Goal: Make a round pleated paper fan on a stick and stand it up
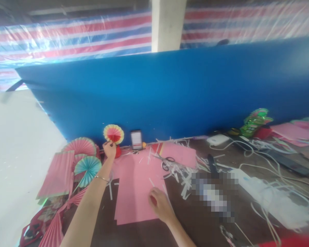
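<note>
My left hand (110,149) is closed on a round pleated paper fan (113,133), pinching it at its lower edge. The fan has a red centre and a pale yellow rim, and it stands up against the blue board. Just behind that hand is a small red object (117,152). My right hand (160,204) hovers over or rests on the pink paper sheets (136,185), fingers loosely curled and apart from the thumb, with nothing visible in it. Black-handled scissors (167,163) lie on the pink paper among white strips.
Folded fans, one of them teal (88,168), and pink pleated paper (56,176) crowd the left side. A phone (136,140) leans against the blue board (149,96). White paper strips (186,185), cables, a white power bank (217,139) and a green packet (256,121) lie rightward.
</note>
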Motion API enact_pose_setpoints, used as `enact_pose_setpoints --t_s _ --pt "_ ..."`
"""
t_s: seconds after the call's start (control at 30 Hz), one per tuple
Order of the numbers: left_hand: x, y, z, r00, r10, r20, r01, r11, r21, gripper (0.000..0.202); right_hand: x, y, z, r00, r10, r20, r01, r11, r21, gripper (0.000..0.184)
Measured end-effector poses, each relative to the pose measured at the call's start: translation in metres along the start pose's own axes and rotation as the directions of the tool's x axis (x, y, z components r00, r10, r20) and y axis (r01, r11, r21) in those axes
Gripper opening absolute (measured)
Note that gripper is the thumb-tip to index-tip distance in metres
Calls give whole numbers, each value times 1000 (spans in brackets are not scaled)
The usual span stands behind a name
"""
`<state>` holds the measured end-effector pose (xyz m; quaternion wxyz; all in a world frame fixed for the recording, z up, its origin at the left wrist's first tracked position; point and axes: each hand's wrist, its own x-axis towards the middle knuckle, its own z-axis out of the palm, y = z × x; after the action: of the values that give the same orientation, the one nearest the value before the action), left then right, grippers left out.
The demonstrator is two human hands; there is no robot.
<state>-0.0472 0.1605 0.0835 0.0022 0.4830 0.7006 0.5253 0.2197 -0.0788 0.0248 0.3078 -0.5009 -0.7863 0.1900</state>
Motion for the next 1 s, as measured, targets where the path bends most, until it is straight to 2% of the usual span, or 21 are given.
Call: enact_pose_setpoints --t_s 0.5,1.0 --pt "-1 -7 -7 1000 -22 14 21 997 73 18 0 2 2 999 -27 -22 27 1000 7 15" --pt "-16 -11 -17 999 30 26 -30 999 17 16 0 0 1 999 -30 -22 29 1000 -10 16"
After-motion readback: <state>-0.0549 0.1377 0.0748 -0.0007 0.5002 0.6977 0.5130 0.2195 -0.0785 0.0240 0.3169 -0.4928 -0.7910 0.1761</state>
